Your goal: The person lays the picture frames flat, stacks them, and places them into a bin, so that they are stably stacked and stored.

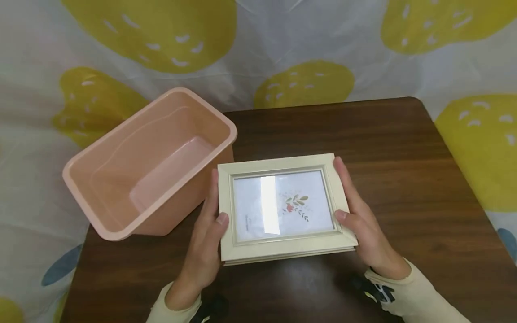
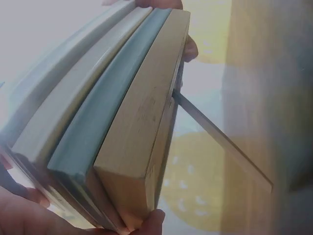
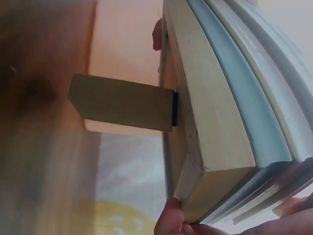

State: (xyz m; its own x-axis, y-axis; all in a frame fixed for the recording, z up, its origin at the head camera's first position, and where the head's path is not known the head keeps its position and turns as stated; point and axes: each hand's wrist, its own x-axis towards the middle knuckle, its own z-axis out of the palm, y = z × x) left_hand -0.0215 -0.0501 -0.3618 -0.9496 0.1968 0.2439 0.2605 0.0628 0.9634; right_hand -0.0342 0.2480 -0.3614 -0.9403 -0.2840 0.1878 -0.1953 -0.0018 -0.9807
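Note:
Both hands hold a stack of several picture frames over the table. On top lies a cream picture frame [image 1: 276,164] with a floral print [image 1: 296,206] behind shiny glass. The left hand [image 1: 202,246] grips the stack's left end, its thumb on the top frame's border. At the opposite end the right hand [image 1: 367,233] grips it likewise. Wrist views show a pale blue frame [image 2: 105,115] in the stack beside a light-wood frame [image 2: 142,103] at the underside. From that one's back a support leg [image 3: 122,103] sticks out at an angle.
A pink plastic bin [image 1: 181,193] stands at the table's left, close to the left hand; nothing shows inside it. The dark wooden table [image 1: 404,161] extends to the right. Behind hangs a white cloth [image 1: 250,54] with yellow fruit shapes.

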